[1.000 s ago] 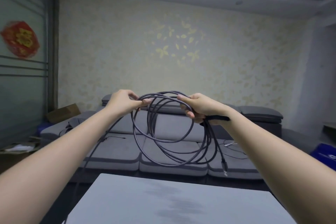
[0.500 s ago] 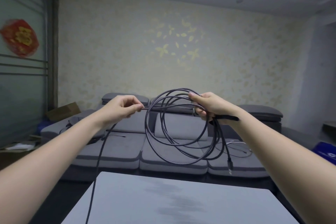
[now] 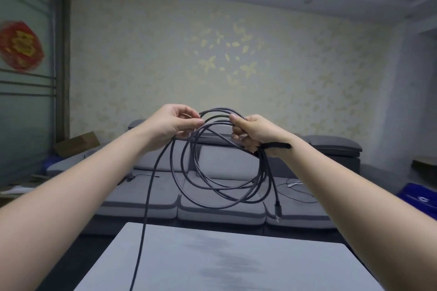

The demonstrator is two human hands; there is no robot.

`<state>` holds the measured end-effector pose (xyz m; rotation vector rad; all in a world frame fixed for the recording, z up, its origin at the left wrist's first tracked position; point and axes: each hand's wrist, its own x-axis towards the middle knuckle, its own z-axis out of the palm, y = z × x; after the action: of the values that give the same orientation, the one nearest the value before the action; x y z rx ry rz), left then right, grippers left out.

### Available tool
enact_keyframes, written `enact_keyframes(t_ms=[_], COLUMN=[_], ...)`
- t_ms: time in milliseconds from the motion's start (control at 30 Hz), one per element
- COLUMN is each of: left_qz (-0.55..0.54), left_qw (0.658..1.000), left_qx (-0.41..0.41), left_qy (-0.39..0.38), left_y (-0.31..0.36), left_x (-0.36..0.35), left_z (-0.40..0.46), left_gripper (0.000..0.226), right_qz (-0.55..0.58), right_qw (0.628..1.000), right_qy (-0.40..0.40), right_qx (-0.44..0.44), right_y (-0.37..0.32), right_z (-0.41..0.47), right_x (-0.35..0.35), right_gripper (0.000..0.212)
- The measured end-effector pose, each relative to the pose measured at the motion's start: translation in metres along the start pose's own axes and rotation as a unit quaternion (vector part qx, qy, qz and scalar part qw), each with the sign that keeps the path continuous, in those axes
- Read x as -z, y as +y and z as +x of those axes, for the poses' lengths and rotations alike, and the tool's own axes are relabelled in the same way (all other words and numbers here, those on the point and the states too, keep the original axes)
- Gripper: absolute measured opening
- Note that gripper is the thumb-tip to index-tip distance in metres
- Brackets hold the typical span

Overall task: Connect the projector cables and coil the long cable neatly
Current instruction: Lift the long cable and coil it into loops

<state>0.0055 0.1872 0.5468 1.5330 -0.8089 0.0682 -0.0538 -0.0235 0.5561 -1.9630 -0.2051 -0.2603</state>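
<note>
Since half a second ago our left hand (image 3: 173, 123) has closed in on the coil. Over the desk (image 3: 307, 267) the loose tail runs up to its pinch; our right hand (image 3: 254, 132) grips the hanging cable coil (image 3: 220, 168) (loops beneath, next loop passes rightward).

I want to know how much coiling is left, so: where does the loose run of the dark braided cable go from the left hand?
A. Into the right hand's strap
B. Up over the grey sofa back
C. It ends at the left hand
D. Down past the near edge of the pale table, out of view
D: from the left hand, the dark braided cable drops in one strand across the pale table and leaves the frame's bottom edge.
</note>
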Motion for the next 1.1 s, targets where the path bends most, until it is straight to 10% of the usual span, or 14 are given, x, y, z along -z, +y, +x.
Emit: enact_keyframes(t_ms=[400,700,1100], left_qz=[0.021,0.178,0.295], left_qw=[0.996,0.980,0.951], left_qx=[-0.051,0.007,-0.084], left_qy=[0.074,-0.088,0.040], left_y=[0.017,0.005,-0.003], left_x=[-0.006,0.030,-0.002], left_z=[0.003,-0.014,-0.004], left_gripper=[0.012,0.021,0.015], right_qz=[0.075,0.101,0.135], right_qw=[0.995,0.994,0.988], right_qy=[-0.060,-0.034,-0.044], right_qx=[-0.036,-0.035,-0.067], right_y=[0.001,0.016,0.025], right_z=[-0.002,-0.008,-0.016], right_x=[-0.006,0.009,-0.007], right_gripper=[0.044,0.051,0.041])
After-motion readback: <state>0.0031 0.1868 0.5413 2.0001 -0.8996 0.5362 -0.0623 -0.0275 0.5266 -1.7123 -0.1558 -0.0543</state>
